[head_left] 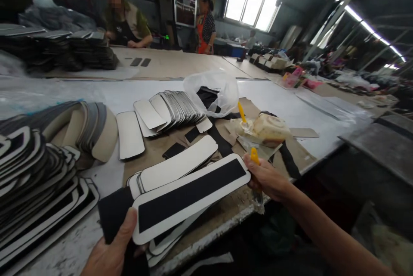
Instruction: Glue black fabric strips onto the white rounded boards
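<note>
My left hand is closed on the near left end of a long white panel with rounded corners and a black strip along its middle. A black piece of sheet material also hangs at this hand, partly behind the panel. At the panel's far right end, my right hand pinches the corner and holds a brush with a yellow handle, its bristle end pointing down. Beneath the panel lie more white panels, overlapping on brown paper.
Stacked black-and-white panels and curved beige pieces crowd the left. Behind are a fanned row of white pieces, a plastic bag and a cream-coloured tub with a yellow-handled tool. Two people are across the table.
</note>
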{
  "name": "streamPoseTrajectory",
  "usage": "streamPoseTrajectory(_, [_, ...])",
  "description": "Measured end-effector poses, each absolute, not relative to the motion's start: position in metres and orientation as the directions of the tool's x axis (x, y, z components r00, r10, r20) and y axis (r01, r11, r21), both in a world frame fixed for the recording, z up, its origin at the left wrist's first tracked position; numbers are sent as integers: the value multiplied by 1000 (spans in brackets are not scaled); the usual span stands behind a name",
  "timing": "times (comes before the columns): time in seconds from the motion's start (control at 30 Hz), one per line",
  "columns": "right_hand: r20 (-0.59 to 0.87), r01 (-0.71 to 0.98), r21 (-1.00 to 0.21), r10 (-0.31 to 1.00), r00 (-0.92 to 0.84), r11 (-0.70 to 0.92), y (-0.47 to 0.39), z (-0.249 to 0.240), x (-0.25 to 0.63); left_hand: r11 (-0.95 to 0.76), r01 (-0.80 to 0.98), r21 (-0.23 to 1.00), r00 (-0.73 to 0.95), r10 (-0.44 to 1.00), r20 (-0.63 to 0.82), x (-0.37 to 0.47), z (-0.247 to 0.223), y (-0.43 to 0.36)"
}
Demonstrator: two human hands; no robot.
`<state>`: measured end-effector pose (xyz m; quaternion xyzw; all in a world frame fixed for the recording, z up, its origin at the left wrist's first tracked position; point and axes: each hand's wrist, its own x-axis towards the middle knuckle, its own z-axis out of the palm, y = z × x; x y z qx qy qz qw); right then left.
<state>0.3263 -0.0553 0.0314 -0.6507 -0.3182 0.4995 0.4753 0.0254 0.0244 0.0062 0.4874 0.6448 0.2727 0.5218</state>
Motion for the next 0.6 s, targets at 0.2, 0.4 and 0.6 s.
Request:
streamPoseTrajectory(0.2, [-395, 133, -876, 848, 352, -464, -60, 26, 321, 538, -57, 841, 199, 832, -518, 28, 2, 20])
streamPoseTrajectory(0.4, [-400, 284, -799, 821, 408, -531, -57, 10, 322, 552, -277, 786, 247, 832, -497, 23, -1, 13])
streamPoseTrajectory(0.6, [-405, 322, -759, 798, 445, -565, -53, 10, 314, 512, -127, 849, 138, 857, -496, 17, -2, 11])
